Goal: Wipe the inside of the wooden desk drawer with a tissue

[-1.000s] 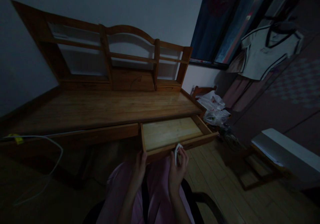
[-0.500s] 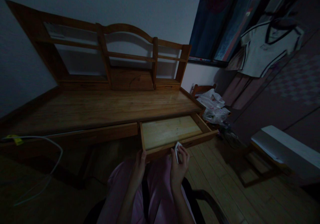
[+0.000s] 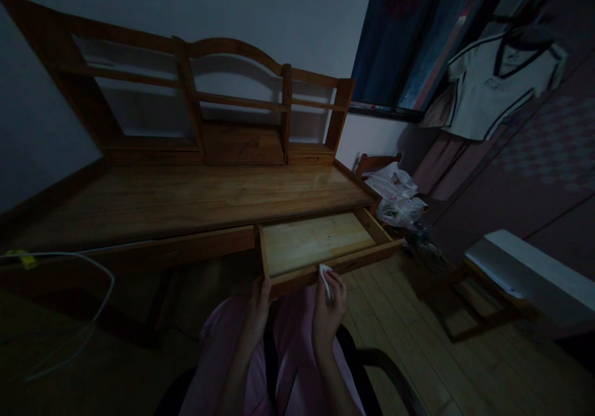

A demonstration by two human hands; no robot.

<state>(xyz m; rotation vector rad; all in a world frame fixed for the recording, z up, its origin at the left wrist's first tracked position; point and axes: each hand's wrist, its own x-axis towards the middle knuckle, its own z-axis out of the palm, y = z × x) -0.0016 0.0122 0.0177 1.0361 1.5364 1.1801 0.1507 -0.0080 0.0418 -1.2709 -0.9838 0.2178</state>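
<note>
One white crumpled wipe (image 3: 325, 278) pinched in right hand (image 3: 328, 309) grip; left hand (image 3: 258, 305) grip clasps drawer (image 3: 316, 242) front.

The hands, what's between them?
In the head view, the drawer front and pink clothing lie between the left hand and the right hand holding a white piece.

Dim room, pale wall (image 3: 288, 13), dark window (image 3: 400, 38), plank floor (image 3: 418, 354), hanging shirt (image 3: 497, 87).

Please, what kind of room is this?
Likely a bedroom or home study: a long wooden desk with a shelf top and an open drawer, a shirt hanging by the window, and a plank floor.
</note>
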